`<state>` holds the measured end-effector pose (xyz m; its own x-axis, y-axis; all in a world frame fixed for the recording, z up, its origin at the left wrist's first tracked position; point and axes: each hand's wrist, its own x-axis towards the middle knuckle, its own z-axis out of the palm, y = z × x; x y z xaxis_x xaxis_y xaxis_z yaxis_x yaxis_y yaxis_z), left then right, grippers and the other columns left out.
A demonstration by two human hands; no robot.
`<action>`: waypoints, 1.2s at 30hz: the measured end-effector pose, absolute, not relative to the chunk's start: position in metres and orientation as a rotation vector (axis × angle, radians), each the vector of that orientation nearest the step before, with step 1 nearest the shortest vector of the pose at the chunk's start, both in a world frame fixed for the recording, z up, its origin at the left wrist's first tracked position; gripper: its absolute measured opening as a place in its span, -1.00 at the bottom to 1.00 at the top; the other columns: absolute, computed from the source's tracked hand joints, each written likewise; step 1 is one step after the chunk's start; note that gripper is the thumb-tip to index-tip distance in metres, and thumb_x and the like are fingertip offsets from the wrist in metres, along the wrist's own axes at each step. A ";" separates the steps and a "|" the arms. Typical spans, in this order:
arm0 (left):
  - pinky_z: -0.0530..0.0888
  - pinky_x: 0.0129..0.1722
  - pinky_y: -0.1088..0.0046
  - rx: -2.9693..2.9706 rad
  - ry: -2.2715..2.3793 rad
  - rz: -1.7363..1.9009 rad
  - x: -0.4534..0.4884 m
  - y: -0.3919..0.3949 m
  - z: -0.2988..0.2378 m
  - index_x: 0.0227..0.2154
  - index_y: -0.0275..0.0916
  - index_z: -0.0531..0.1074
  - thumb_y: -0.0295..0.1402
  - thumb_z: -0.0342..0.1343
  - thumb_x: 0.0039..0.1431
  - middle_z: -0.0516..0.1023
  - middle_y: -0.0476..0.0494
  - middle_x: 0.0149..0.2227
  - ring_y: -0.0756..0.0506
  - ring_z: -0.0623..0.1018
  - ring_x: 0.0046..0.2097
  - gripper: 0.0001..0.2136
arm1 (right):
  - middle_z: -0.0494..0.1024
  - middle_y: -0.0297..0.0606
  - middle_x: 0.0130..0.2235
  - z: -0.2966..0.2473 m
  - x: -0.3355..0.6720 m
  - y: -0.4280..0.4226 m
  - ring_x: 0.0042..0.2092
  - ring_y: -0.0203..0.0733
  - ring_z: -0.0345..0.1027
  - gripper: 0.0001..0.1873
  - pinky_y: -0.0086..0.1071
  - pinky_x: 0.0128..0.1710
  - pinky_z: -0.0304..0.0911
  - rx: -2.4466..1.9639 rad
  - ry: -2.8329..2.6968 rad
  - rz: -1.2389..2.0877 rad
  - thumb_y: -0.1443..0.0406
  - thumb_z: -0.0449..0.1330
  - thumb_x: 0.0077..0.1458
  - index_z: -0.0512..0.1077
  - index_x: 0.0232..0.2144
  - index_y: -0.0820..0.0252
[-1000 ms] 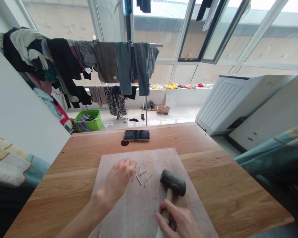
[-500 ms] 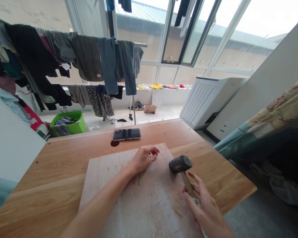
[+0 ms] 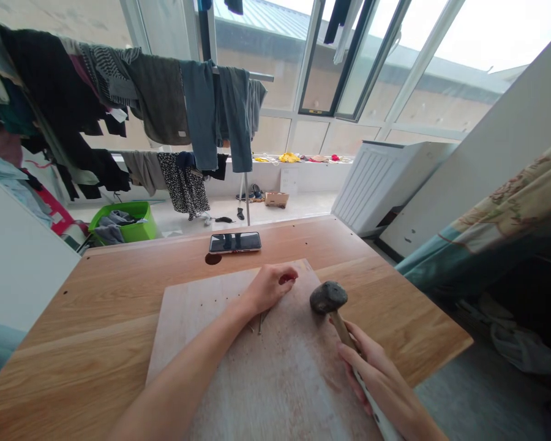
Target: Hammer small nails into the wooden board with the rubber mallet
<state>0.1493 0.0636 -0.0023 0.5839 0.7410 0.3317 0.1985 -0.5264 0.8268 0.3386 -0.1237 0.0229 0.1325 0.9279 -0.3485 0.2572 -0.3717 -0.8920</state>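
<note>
While the right hand [image 3: 371, 373] clamps its fingers low on the handle, the mallet [image 3: 328, 297], head-heavy by the look of it, is at the board's [image 3: 197, 306] right edge. The left hand [image 3: 269, 286] bunches its fingers together near loose nails [image 3: 260, 320].

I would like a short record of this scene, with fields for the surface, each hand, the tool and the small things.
table: wooden
board: pale, flat on the table
left hand: fingers curled, resting on the board's far part; whether it pinches anything is hidden
right hand: closed around the mallet handle
mallet head: dark, right of the left hand; touching the board or lifted, cannot tell
nails: a few loose on the board beside the left wrist
phone: screen dark, on the table beyond the board
</note>
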 end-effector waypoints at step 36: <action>0.55 -0.21 0.46 1.923 0.787 0.857 0.154 0.064 -0.002 -0.13 -0.24 0.53 -0.54 0.19 0.10 0.67 -0.05 -0.33 -0.06 0.63 -0.31 -0.74 | 0.21 -0.66 -0.69 0.041 0.316 -0.078 -0.74 -0.41 0.01 -0.44 -0.57 -0.78 0.03 -1.530 -1.361 1.129 0.03 0.04 0.33 0.26 0.22 0.26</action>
<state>0.1535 0.0639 -0.0017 0.5638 0.7847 0.2576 0.1900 -0.4267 0.8842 0.3163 -0.0781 0.0406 0.0311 0.9928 -0.1161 0.2981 -0.1201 -0.9470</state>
